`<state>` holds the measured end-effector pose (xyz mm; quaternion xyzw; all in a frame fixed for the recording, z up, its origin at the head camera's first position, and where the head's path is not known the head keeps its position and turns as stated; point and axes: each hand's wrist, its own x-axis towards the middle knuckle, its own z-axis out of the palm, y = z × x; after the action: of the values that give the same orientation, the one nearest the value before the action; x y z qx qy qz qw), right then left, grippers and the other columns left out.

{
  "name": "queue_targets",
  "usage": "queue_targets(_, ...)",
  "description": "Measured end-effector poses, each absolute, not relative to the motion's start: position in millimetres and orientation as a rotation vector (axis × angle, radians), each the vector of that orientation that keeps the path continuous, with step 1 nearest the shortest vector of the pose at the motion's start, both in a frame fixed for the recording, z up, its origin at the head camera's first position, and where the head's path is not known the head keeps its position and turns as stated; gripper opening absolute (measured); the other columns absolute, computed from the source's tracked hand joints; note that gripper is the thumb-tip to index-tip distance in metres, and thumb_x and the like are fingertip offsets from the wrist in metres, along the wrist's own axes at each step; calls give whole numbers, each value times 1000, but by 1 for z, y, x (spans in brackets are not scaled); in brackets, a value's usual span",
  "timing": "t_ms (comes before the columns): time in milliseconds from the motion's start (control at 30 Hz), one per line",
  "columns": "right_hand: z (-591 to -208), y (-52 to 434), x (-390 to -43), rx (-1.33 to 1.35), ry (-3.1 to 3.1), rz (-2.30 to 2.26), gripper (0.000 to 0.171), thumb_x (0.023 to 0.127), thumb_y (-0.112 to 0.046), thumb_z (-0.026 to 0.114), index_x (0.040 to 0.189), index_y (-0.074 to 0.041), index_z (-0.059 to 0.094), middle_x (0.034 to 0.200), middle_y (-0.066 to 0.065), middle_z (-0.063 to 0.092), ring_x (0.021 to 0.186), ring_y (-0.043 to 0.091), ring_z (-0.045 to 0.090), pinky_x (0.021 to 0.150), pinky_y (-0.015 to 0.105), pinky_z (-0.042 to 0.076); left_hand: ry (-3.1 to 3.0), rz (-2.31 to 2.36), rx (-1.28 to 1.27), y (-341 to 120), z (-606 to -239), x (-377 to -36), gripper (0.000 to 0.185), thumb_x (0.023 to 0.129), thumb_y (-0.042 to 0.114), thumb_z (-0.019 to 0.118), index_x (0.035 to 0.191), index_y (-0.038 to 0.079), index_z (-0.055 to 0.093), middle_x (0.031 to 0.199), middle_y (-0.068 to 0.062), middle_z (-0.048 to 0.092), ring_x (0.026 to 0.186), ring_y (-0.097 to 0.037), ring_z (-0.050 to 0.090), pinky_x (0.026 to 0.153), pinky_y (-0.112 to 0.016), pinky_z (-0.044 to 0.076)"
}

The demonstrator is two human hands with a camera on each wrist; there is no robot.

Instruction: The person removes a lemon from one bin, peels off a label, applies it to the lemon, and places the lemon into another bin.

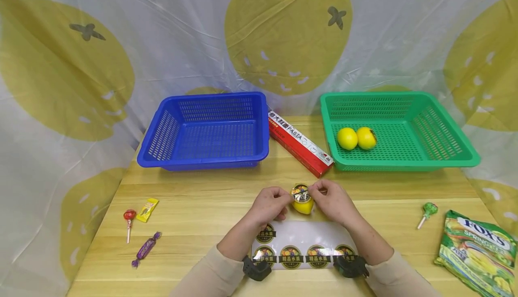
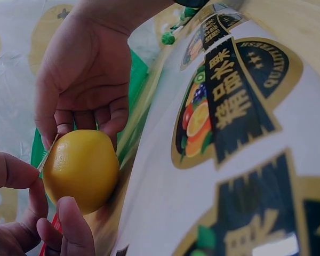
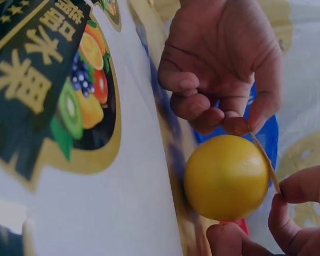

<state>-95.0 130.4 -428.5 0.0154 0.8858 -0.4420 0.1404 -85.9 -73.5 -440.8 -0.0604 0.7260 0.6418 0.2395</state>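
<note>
A round black-and-gold sticker lies over the top of a yellow fruit that tapers like a lemon at its near end. My left hand pinches the sticker's left edge between thumb and forefinger. On the opposite edge, my right hand pinches it the same way. Seen edge-on in the right wrist view, the sticker stretches between both hands, close against the fruit's far side. A white sticker sheet with several round fruit labels lies under my wrists; my left forearm covers part of it.
Behind stand a blue basket and a green basket with two yellow fruits. A red pasta box leans between them. Left lie a red lollipop and wrapped candies; right, a green lollipop and a FOX'S bag.
</note>
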Motion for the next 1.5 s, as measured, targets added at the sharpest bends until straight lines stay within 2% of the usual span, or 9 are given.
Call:
queue_targets(133,-430,130,-95,63,2506,-1325,23,100,-30,61,96,-8,66,72,7,66,64,18,60,60,29,43,1992,1748,-177,-73,-441,-86,18,91,18,67,93,1,69,76,-4,62,61,-12,58,53,-20,52)
queue_targets(433,-433,128,-96,89,2393,-1436,24,101,-26,62,97,-2,66,87,8,69,68,16,66,64,26,57,1979,1731,-175,-75,-442,-87,17,93,18,66,95,1,69,92,-12,73,71,-15,71,58,-26,59)
queue_targets(667,-435,127,-95,77,2267,-1565,25,103,-20,60,104,4,63,109,19,69,77,16,70,73,31,63,1941,1758,-157,-79,-443,-91,22,94,18,65,102,-2,68,105,-15,73,81,-21,76,66,-32,63)
queue_targets(800,-431,125,-94,72,2265,-1590,26,104,-23,60,106,3,62,115,21,67,84,17,71,76,30,63,1932,1808,-110,-84,-438,-92,25,93,16,63,105,-5,67,112,-21,72,84,-23,76,72,-35,64)
queue_targets(1033,-412,118,-89,-29,2314,-1677,24,104,-23,60,105,2,60,139,22,59,104,24,70,83,32,62,2010,1884,-16,-94,-413,-90,18,93,14,64,94,-4,65,138,-21,63,92,-34,76,82,-43,63)
queue_targets(1133,-402,112,-87,-77,2336,-1718,24,103,-22,62,104,2,59,140,22,58,109,28,69,84,35,63,2049,1892,20,-99,-402,-89,16,94,14,64,92,-2,64,141,-20,61,94,-38,75,83,-41,63)
queue_targets(1200,-397,108,-87,-100,2356,-1738,22,103,-21,63,103,2,60,139,21,59,111,30,68,84,37,63,2066,1906,36,-102,-396,-89,15,94,12,63,92,-3,64,142,-19,60,93,-35,75,82,-38,63)
queue_targets(1367,-387,98,-88,-135,2386,-1789,19,101,-16,65,103,2,62,136,19,61,118,34,66,82,34,63,2040,2004,60,-109,-388,-89,14,93,6,62,97,-7,62,140,-21,58,96,-27,74,83,-39,63)
queue_targets(1500,-383,91,-91,-145,2367,-1838,18,100,-14,65,102,3,62,135,20,62,121,35,65,81,34,63,2032,2053,65,-114,-384,-89,14,93,6,62,97,-7,61,140,-22,56,98,-28,74,83,-40,63)
